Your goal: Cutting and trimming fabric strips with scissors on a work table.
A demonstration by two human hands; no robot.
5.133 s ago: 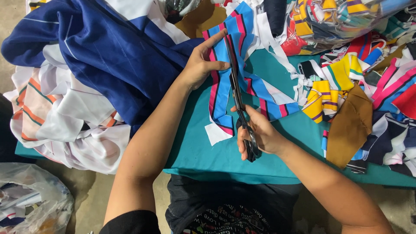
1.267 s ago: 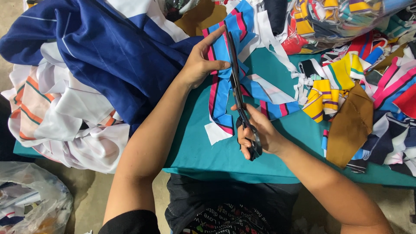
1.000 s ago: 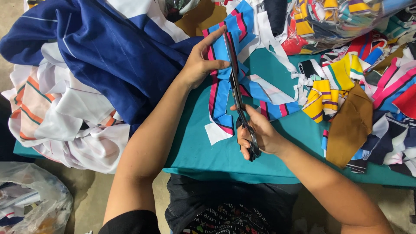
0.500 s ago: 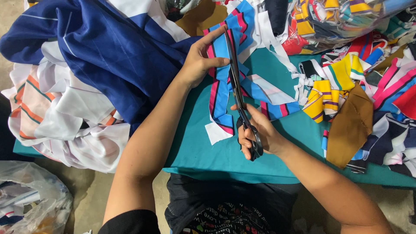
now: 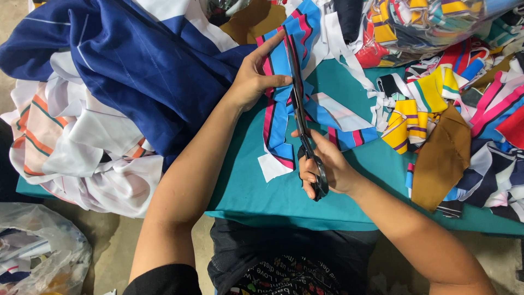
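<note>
On the left we see a heap of dark blue cloth point(image 5: 125, 71) lying over white fabric with orange stripes point(image 5: 60, 142). The table point(image 5: 262, 191) wears a teal cover. At its right side we find a brown fabric piece point(image 5: 442, 158), yellow striped scraps point(image 5: 420, 104) and a clear bag of colourful offcuts point(image 5: 436, 22). A plastic bag point(image 5: 38, 257) sits on the floor, lower left.

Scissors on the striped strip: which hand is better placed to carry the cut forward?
Right. The right hand already grips the scissors, whose blades lie along the blue striped strip. The left hand pinches that strip flat, so it likely only steadies.
</note>
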